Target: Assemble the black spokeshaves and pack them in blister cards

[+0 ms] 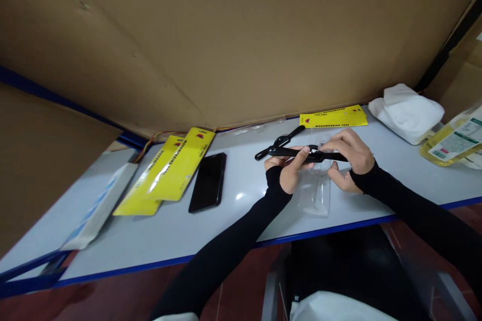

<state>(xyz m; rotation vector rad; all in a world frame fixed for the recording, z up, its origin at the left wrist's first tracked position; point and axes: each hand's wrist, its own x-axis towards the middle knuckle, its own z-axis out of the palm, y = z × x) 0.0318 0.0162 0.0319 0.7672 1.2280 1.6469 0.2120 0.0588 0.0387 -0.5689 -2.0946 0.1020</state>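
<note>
Black tool (297,152) clamped in both hands' fingers, left hand (288,170) and right hand (348,158), over clear bag (316,193).

A slim black tool (297,152) is held level just above the tabletop, over a clear plastic sleeve (315,191) lying flat beneath it.

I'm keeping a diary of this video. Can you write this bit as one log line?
left hand: grips long black tool | right hand: on tool's other end | under hands: clear plastic sleeve | nearby: flat black phone, yellow cards
</note>
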